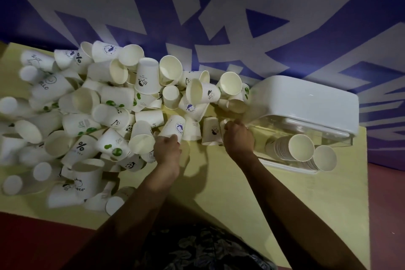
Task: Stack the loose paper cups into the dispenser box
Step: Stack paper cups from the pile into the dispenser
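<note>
A big heap of loose white paper cups (pixel 87 116) covers the left and middle of the yellow table (pixel 219 193). My left hand (pixel 167 149) grips the rim of a cup with a blue round logo (pixel 174 127) at the heap's near edge. My right hand (pixel 237 138) curls around a white cup (pixel 223 124) beside an upside-down cup with a small dark print (pixel 211 130). The dispenser box (pixel 306 105), white lid over a clear body, lies at the right. Two stacks of nested cups (pixel 301 149) stick out of its open end toward me.
A blue wall with large white shapes (pixel 219 6) rises right behind the table. The table's right edge (pixel 368 204) borders a dark red floor. Bare yellow tabletop lies between my forearms and in front of the dispenser box.
</note>
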Demonstrator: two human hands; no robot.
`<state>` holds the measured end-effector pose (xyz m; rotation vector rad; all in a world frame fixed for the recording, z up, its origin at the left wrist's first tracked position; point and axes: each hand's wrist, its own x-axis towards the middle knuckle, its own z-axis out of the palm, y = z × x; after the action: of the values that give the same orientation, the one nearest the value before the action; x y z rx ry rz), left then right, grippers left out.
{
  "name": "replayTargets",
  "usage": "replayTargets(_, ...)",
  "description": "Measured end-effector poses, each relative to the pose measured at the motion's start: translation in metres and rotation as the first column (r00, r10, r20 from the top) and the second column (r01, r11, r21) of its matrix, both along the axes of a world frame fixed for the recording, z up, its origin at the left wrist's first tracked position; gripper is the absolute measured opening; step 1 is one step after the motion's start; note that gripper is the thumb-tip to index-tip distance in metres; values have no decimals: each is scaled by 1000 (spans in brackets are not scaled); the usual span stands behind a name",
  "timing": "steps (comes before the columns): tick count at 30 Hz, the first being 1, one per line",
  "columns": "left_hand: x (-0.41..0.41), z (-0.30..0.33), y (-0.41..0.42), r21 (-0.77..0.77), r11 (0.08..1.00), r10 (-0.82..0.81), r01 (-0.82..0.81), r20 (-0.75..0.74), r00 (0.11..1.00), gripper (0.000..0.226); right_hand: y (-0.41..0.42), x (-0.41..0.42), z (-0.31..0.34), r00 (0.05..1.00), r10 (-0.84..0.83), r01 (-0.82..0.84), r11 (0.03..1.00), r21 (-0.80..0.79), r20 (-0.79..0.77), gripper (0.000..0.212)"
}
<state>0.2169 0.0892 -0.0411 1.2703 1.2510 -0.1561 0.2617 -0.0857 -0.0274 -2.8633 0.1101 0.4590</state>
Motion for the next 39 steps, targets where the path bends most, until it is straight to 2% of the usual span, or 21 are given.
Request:
replayTargets(2, -10, 11, 0, 283, 923, -265, 260, -19, 964, 19, -3, -12, 7, 999, -3, 2, 1000, 21, 48, 19)
replayTargets(4, -19, 27, -3, 496, 780, -430, 380, -15, 903, 20, -8, -25, 17, 994, -26, 18, 997, 71, 107, 15)
replayTargets(7, -28, 52, -12, 688, 609, -585, 393, 56, 809, 16, -19, -43, 35, 975, -56, 16, 983, 182, 215, 8)
replayTargets(11, -35, 78, -33, 801, 483, -736, 354, 152, 659, 7, -46, -66, 60, 909, -98, -19, 961, 278, 404, 6)
replayTargets(17, -40, 117, -89, 857, 360, -898, 369, 212, 385, 10, -99, -101, 88, 847, -301, 88, 892, 443, 439, 4)
replayTargets(20, -39, 130, -124, 891, 271, -948, 365, 182, 260, 16, -132, -115, 97, 811, -376, 157, 878, 451, 449, 6)
replayTargets(26, -38, 141, -187, 909, 185, -983, 374, 174, 64, 17, -192, -134, 105, 726, -433, 213, 881, 423, 535, 15)
replayTargets(29, -36, 139, -212, 924, 74, -997, 375, 79, 0, 17, -215, -136, 101, 739, -397, 227, 907, 354, 544, 18)
replayTargets(32, -31, 129, -234, 905, -104, -994, 413, -100, -32, 19, -232, -134, 93, 778, -335, 192, 932, 307, 531, 17)
replayTargets(33, -31, 127, -239, 889, -140, -990, 437, -140, -33, 17, -237, -133, 89, 798, -311, 176, 939, 294, 516, 17)
replayTargets(36, -30, 117, -251, 821, -151, -984, 551, -179, -2, 11, -249, -126, 73, 866, -239, 133, 957, 258, 439, 16)
replayTargets(39, -23, 106, -260, 773, -297, -944, 560, -327, -49, 15, -254, -119, 58, 910, -162, 78, 971, 224, 383, 17)
